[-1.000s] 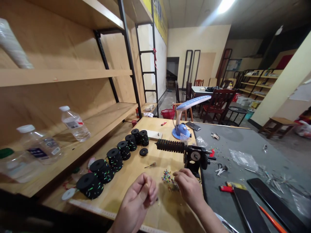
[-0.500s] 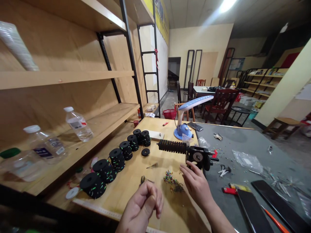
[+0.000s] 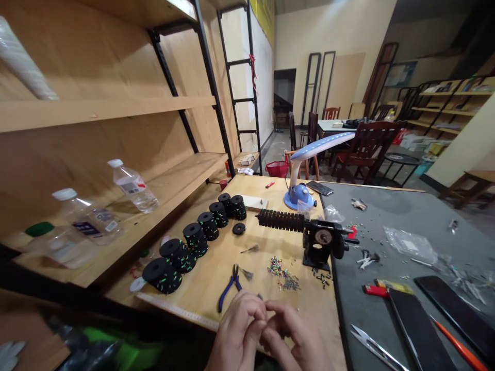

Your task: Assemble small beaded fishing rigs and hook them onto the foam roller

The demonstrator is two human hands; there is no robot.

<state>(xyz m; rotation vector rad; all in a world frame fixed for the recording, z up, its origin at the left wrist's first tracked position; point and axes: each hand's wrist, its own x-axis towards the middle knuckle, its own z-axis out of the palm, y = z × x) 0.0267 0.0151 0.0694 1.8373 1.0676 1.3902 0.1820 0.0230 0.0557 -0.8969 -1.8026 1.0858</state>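
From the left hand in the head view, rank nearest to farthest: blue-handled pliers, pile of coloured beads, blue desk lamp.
From the left hand:
1. Blue-handled pliers, just ahead on the wooden top.
2. Pile of coloured beads, ahead and to the right.
3. Blue desk lamp, at the table's far end.

Black spools (image 3: 195, 239) flecked with green and white stand on the pale wooden table (image 3: 216, 288). At three o'clock from them lie blue-handled pliers (image 3: 228, 288), multicoloured beads (image 3: 275, 265), a black winder (image 3: 317, 242), a red lighter (image 3: 373, 290), and grey mat (image 3: 390, 232).
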